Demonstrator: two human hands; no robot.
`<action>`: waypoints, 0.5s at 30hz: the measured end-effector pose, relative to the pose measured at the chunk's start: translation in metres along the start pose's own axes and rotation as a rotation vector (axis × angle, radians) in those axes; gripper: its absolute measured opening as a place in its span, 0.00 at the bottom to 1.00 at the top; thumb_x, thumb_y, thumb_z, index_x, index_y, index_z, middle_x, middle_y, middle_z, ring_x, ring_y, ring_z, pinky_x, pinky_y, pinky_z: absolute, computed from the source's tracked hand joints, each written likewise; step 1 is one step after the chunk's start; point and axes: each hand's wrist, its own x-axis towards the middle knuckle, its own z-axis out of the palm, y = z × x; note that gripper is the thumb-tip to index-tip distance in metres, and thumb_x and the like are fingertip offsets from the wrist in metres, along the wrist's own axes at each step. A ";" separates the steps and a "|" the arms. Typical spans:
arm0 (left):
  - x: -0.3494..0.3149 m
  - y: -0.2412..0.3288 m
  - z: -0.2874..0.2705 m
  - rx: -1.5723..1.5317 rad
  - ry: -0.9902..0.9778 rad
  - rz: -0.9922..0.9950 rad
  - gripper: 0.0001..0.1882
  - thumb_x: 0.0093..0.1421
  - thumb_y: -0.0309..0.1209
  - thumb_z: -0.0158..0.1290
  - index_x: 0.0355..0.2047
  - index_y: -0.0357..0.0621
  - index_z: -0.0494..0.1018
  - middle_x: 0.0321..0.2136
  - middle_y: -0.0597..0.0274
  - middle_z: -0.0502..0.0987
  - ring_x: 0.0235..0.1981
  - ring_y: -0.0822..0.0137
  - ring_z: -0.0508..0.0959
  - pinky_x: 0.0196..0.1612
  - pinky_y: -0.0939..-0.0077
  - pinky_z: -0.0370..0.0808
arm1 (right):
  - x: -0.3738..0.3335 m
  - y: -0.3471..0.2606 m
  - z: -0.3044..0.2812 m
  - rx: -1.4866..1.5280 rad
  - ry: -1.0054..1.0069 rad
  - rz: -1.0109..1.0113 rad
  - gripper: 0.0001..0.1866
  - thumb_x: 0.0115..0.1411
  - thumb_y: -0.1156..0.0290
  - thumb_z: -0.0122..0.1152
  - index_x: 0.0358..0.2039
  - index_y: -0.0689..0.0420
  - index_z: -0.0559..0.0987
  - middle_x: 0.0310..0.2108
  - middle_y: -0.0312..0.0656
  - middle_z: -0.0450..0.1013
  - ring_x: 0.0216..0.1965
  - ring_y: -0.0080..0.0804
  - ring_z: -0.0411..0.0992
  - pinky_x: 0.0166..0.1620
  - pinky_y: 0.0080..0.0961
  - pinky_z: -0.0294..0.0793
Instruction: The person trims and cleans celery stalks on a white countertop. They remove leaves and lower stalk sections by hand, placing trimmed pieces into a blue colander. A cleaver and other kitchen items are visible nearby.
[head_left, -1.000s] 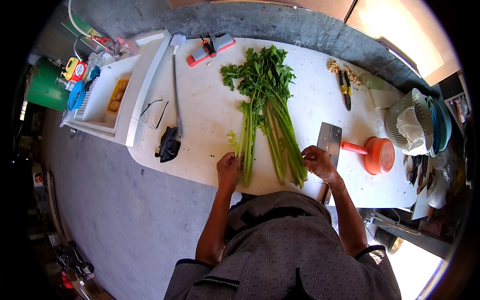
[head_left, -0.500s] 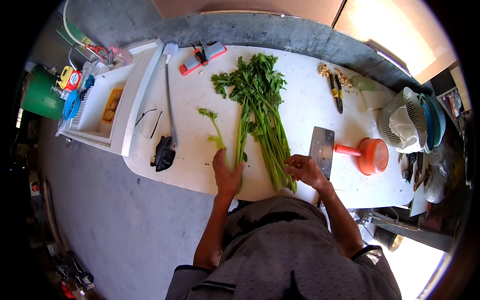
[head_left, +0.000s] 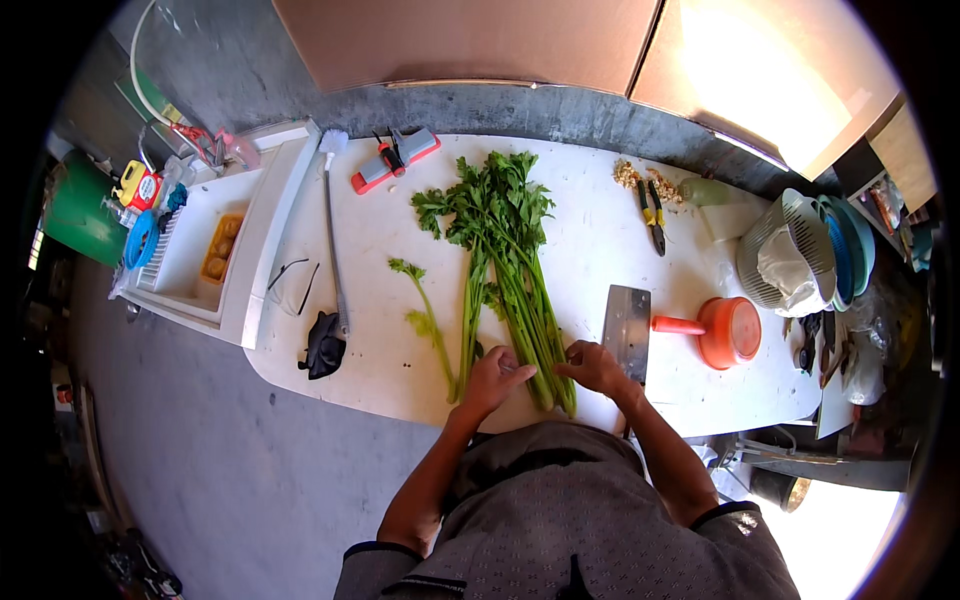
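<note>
A leafy bunch of celery (head_left: 515, 275) lies on the white table, leaves at the far end and stalk bases near me. My left hand (head_left: 495, 378) rests over the lower stalks at the bunch's left side, thumb and fingers apart. On the right side, my right hand (head_left: 595, 368) has its fingers curled in against the outer stalk; the fingertips are partly hidden. A thin single celery stalk (head_left: 430, 325) lies apart to the left. Just right of my right hand, a cleaver (head_left: 627, 322) lies flat with its broad blade pointing away.
An orange-red long-handled pot (head_left: 730, 333) sits right of the cleaver. Beyond it are pliers (head_left: 653, 225) and a grey-green basket (head_left: 785, 250). To the left lie a long-handled brush (head_left: 335, 235), eyeglasses (head_left: 292, 285) and a black cloth (head_left: 323, 347). A white sink (head_left: 262, 255) adjoins the table.
My left hand has left the thin stalk, which now lies flat, and moved right onto the bunch's lower stalks. My right hand stays at the bunch's right side, closer to the left hand.
</note>
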 end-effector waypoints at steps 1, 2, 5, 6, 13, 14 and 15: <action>0.003 -0.002 0.003 0.010 -0.010 -0.002 0.31 0.55 0.44 0.72 0.46 0.32 0.74 0.30 0.55 0.82 0.29 0.66 0.81 0.34 0.70 0.78 | 0.000 0.002 0.002 -0.006 -0.005 -0.002 0.30 0.54 0.51 0.77 0.43 0.67 0.83 0.34 0.53 0.82 0.36 0.40 0.82 0.42 0.34 0.80; 0.005 -0.005 0.006 0.025 0.002 0.013 0.31 0.54 0.45 0.73 0.45 0.33 0.73 0.30 0.55 0.82 0.29 0.65 0.82 0.34 0.69 0.79 | 0.001 0.005 0.004 -0.033 0.010 -0.028 0.30 0.54 0.51 0.77 0.42 0.67 0.83 0.33 0.53 0.82 0.36 0.40 0.81 0.42 0.35 0.80; 0.010 0.003 0.012 0.093 0.032 0.047 0.31 0.52 0.44 0.73 0.44 0.34 0.72 0.29 0.52 0.82 0.29 0.62 0.83 0.35 0.67 0.79 | -0.001 0.002 0.006 0.005 0.031 -0.078 0.28 0.53 0.52 0.77 0.40 0.67 0.83 0.30 0.52 0.80 0.33 0.40 0.80 0.41 0.35 0.79; 0.009 0.005 0.012 0.134 0.042 0.049 0.31 0.52 0.43 0.73 0.44 0.34 0.71 0.29 0.51 0.82 0.30 0.60 0.83 0.35 0.66 0.80 | -0.001 -0.004 0.009 0.024 0.043 -0.084 0.26 0.54 0.54 0.76 0.37 0.67 0.82 0.28 0.52 0.80 0.33 0.39 0.80 0.40 0.35 0.78; 0.014 -0.008 0.014 0.125 0.040 0.025 0.24 0.55 0.30 0.65 0.48 0.33 0.70 0.34 0.49 0.83 0.35 0.59 0.84 0.40 0.64 0.81 | 0.007 -0.005 0.023 0.372 0.032 -0.002 0.28 0.54 0.55 0.76 0.42 0.68 0.81 0.32 0.48 0.80 0.32 0.36 0.77 0.38 0.36 0.77; 0.014 -0.012 0.016 0.064 0.045 0.071 0.23 0.55 0.29 0.65 0.48 0.34 0.70 0.35 0.48 0.82 0.36 0.59 0.84 0.40 0.64 0.80 | 0.009 0.000 0.025 0.369 0.021 0.001 0.27 0.55 0.56 0.76 0.43 0.68 0.81 0.32 0.47 0.80 0.31 0.33 0.75 0.36 0.35 0.76; 0.015 -0.025 0.020 0.001 0.064 0.109 0.23 0.56 0.29 0.64 0.49 0.34 0.70 0.36 0.48 0.82 0.36 0.59 0.84 0.40 0.64 0.80 | 0.010 -0.005 0.028 0.363 -0.006 -0.002 0.26 0.57 0.57 0.76 0.44 0.68 0.80 0.31 0.45 0.80 0.30 0.30 0.74 0.35 0.33 0.76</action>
